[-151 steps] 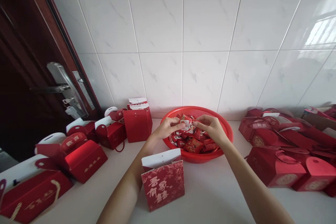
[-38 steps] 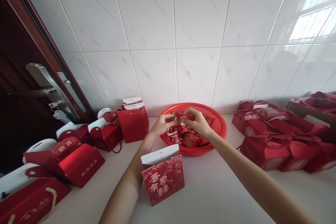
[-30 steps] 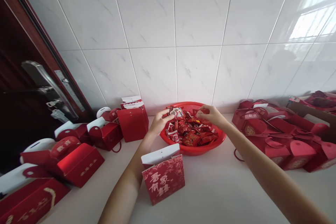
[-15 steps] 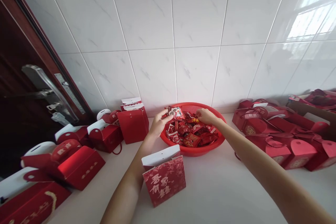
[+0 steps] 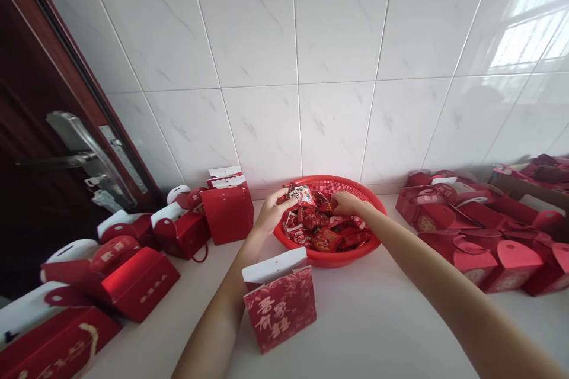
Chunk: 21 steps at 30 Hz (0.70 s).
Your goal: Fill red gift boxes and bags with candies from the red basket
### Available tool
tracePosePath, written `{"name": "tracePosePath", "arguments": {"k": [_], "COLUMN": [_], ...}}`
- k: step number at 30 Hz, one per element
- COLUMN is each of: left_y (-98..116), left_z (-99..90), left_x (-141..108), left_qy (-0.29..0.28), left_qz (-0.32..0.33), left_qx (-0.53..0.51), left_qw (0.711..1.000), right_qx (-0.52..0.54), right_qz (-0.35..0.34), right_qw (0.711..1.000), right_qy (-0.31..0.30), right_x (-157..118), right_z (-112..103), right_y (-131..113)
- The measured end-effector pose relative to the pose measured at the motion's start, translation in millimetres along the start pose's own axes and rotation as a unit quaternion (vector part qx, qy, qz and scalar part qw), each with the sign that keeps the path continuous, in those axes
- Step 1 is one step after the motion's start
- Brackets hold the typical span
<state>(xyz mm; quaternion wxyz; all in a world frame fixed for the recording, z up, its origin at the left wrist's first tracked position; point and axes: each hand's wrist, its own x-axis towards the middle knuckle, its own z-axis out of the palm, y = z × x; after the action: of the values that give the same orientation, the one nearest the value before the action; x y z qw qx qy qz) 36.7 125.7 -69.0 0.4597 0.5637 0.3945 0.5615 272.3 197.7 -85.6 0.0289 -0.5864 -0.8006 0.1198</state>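
Note:
A round red plastic basket (image 5: 340,259) holds many wrapped candies (image 5: 326,238), mostly in red wrappers. My left hand (image 5: 272,212) is over the basket's left side, closed on a red-and-white candy packet (image 5: 300,194). Inside the right part of the basket, my right hand (image 5: 347,204) reaches down among the candies with its fingers bent; what they grip, if anything, is hidden. Close to me, beside my left forearm, a red gift box (image 5: 282,311) with pale lettering stands upright, its white-lined top flap raised.
Red gift boxes (image 5: 136,284) stand along the left, near a dark door with a metal handle (image 5: 84,136). Taller red boxes (image 5: 227,213) stand behind my left arm. More red boxes (image 5: 484,249) crowd the right side. A white tiled wall (image 5: 338,124) rises behind the basket.
My right hand has lowered deeper among the candies. My left hand still holds its packet at the basket's left side. The whole view has shifted slightly.

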Motion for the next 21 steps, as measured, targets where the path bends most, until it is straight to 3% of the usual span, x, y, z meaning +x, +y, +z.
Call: {"name": "tracePosePath", "arguments": {"k": [4, 9, 14, 21], "left_y": [1.2, 1.3, -1.8, -7.2], "left_z": [0.8, 1.0, 0.0, -2.3], "left_x": [0.0, -0.5, 0.7, 5.8], "left_qy": [0.0, 0.006, 0.02, 0.012], "left_qz": [-0.003, -0.001, 0.003, 0.009], "left_qx": [-0.001, 0.001, -0.006, -0.034], "left_qw": [1.0, 1.0, 1.0, 0.999], "right_qx": [0.059, 0.163, 0.283, 0.417], "right_qz": [-0.041, -0.066, -0.082, -0.102], "right_qw": [0.997, 0.982, 0.943, 0.885], "right_qy": [0.0, 0.072, 0.156, 0.18], "right_x": [-7.6, -9.7, -8.3, -11.1], "right_z": [-4.7, -7.3, -8.0, -7.3], "right_y": [2.0, 2.2, 0.4, 2.4]}}
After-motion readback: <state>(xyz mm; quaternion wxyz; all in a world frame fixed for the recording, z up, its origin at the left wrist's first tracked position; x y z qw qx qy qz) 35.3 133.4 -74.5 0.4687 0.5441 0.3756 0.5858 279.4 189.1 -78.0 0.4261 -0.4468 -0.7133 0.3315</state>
